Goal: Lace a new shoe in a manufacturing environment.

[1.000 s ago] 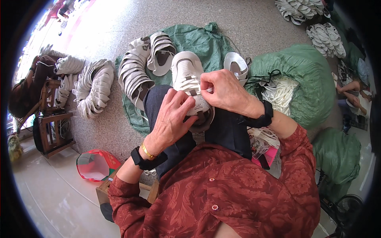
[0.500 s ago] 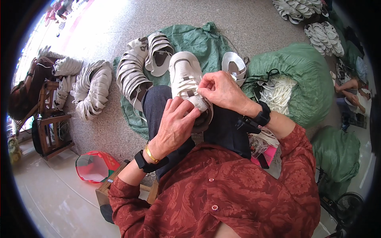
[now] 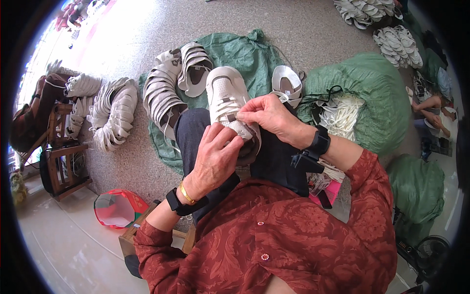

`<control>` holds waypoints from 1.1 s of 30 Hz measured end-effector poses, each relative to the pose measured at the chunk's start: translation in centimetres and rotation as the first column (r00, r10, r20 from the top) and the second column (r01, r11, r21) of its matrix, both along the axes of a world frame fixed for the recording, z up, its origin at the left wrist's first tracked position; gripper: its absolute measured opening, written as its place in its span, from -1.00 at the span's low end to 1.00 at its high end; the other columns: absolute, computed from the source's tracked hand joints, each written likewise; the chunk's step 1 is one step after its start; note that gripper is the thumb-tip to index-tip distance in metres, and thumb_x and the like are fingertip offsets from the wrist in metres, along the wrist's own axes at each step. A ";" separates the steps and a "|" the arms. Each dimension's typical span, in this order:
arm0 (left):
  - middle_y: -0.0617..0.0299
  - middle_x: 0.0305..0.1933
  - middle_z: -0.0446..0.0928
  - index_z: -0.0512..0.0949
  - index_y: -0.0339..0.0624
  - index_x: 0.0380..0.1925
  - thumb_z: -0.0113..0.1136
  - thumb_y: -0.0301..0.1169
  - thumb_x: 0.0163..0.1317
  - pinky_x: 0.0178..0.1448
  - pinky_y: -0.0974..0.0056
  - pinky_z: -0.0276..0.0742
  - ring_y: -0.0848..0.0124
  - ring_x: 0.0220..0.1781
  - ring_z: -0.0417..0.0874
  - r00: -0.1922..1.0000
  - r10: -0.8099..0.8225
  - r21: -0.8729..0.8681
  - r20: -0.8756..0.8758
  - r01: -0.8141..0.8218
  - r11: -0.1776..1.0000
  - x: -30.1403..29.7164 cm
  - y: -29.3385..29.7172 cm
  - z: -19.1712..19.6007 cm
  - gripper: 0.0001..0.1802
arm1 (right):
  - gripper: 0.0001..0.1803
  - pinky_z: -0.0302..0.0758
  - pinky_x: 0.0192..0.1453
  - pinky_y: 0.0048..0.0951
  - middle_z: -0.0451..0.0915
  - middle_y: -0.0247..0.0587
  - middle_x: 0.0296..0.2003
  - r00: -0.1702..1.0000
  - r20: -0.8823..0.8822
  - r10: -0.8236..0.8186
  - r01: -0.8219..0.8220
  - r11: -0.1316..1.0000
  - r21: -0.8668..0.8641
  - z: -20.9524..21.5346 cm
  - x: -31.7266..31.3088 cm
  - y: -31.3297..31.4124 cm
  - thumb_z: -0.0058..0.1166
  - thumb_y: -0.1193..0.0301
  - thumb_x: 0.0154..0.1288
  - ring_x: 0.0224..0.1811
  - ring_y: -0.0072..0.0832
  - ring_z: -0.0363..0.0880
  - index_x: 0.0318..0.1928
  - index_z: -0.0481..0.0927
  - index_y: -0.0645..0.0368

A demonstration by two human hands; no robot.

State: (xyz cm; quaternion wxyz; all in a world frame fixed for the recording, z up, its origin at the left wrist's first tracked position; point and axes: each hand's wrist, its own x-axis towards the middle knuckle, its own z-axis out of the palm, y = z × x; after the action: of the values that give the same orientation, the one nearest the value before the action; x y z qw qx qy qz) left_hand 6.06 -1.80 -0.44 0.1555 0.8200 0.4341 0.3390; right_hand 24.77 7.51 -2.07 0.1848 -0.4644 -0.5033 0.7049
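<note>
A white shoe (image 3: pixel 229 105) lies along the person's lap on dark trousers (image 3: pixel 274 157), toe pointing far and its open top turned up, so that the lacing area faces the eyes and both hands can get at it. The left hand (image 3: pixel 215 159) cups the near end of the shoe from the left, its fingers (image 3: pixel 230 142) curled shut around the heel and collar; that grip seems meant to keep the shoe from rocking on the knee. The right hand (image 3: pixel 269 115) comes over from the right with its fingers (image 3: pixel 245 116) pinched closed on a thin white lace (image 3: pixel 230 100) at the shoe's tongue, thumb and forefinger pressed together, the other fingers loosely folded behind.

On the floor beyond the knees a green sack (image 3: pixel 245 54) is spread flat, apparently to keep the stock off the grit. A row of white shoes (image 3: pixel 164 95) stands nested on it at the left, and a single white shoe (image 3: pixel 288 83) lies just right of the lap. To the right, a big green bag (image 3: pixel 377 93) gapes open with a heap of white laces (image 3: pixel 340 115) showing, near the right hand for easy taking. Farther left, another curved row of shoes (image 3: pixel 115 112) lies beside a wooden stool (image 3: pixel 61 161).
</note>
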 end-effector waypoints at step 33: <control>0.14 -0.37 0.38 0.47 -0.27 -0.36 0.28 -0.61 0.10 -0.12 0.15 0.37 0.20 -0.26 0.42 0.933 0.347 -0.205 0.095 -0.323 0.924 -0.5 2.3 -1.8 -0.83 | -0.83 0.56 -0.21 -0.64 0.72 -0.29 -0.36 0.996 0.037 0.082 -0.082 0.996 -0.019 0.9 -0.4 0.4 0.22 0.46 0.36 -0.32 -0.66 0.67 -0.17 0.70 0.34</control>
State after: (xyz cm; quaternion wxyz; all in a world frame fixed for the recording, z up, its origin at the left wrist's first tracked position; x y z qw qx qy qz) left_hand 5.54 0.47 -2.19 0.1988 0.6919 0.5866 0.3710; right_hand 24.34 7.95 -1.18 0.1422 -0.4582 -0.5193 0.7072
